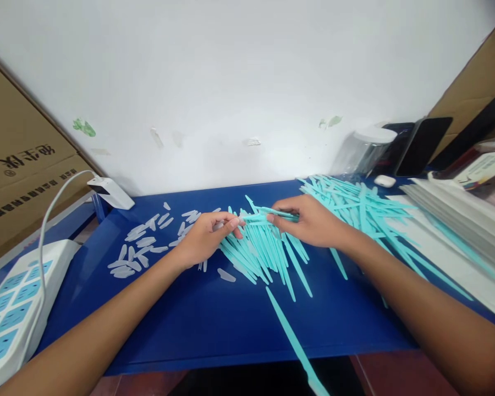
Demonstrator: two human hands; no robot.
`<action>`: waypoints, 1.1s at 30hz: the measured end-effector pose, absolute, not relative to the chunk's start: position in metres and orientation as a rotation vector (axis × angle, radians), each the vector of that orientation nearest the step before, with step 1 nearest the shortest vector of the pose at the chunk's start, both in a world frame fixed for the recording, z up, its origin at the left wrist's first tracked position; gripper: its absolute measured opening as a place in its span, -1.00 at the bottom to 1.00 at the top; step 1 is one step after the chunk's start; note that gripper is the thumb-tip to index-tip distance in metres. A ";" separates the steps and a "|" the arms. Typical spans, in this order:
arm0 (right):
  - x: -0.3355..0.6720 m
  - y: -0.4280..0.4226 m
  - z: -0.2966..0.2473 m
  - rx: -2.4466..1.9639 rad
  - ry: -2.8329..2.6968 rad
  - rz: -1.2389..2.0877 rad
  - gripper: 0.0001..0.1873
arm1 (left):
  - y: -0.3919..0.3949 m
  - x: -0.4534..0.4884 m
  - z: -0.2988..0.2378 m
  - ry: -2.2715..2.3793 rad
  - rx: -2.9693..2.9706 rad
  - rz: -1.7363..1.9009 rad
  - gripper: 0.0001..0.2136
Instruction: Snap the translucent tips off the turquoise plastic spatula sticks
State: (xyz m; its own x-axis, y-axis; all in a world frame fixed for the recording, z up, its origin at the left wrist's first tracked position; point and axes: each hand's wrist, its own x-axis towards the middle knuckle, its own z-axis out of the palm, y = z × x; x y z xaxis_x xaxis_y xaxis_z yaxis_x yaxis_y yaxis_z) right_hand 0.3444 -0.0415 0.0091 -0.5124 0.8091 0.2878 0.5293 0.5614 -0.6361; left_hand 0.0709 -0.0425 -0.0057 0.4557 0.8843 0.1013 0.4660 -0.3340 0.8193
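Observation:
Over a pile of thin turquoise eyebrow razors, my two hands meet at the middle of the table. My right hand is closed around a turquoise eyebrow razor, whose end points left; more than one razor seems to lie in the grip. With thumb and fingers pinched at that end, my left hand holds a small translucent cap, partly hidden by the fingertips. Loose translucent caps lie scattered left of my left hand. Another heap of razors spreads beyond my right wrist.
One razor juts over the front edge of the blue table. At left are a power strip and a white charger with a cable. A lidded jar, phones and stacked sheets stand at right.

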 end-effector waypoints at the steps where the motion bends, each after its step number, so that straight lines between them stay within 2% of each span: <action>1: 0.345 -0.041 0.009 -1.066 -2.226 0.636 -0.63 | -0.043 0.071 -0.006 1.142 1.954 0.716 -0.60; 11: 0.342 -0.045 0.010 -1.027 -2.278 0.744 -0.62 | -0.042 0.070 -0.008 1.156 1.975 0.709 -0.64; 15: 0.338 -0.048 0.008 -0.959 -2.253 0.881 -0.56 | -0.047 0.072 -0.006 1.145 1.998 0.701 -0.65; 19: 0.336 -0.051 0.010 -0.980 -2.206 0.877 -0.51 | -0.053 0.076 -0.002 1.134 2.013 0.740 -0.63; 23: 0.333 -0.051 0.011 -1.009 -2.183 0.863 -0.50 | -0.056 0.079 -0.001 1.154 1.815 0.757 -0.51; 26: 0.340 -0.041 0.008 -1.069 -2.143 0.683 -0.51 | -0.053 0.077 -0.002 1.099 1.436 0.766 -0.48; 33: 0.394 -0.013 0.012 -1.532 -2.034 0.044 -0.61 | -0.044 0.072 -0.010 0.971 0.944 0.739 -0.71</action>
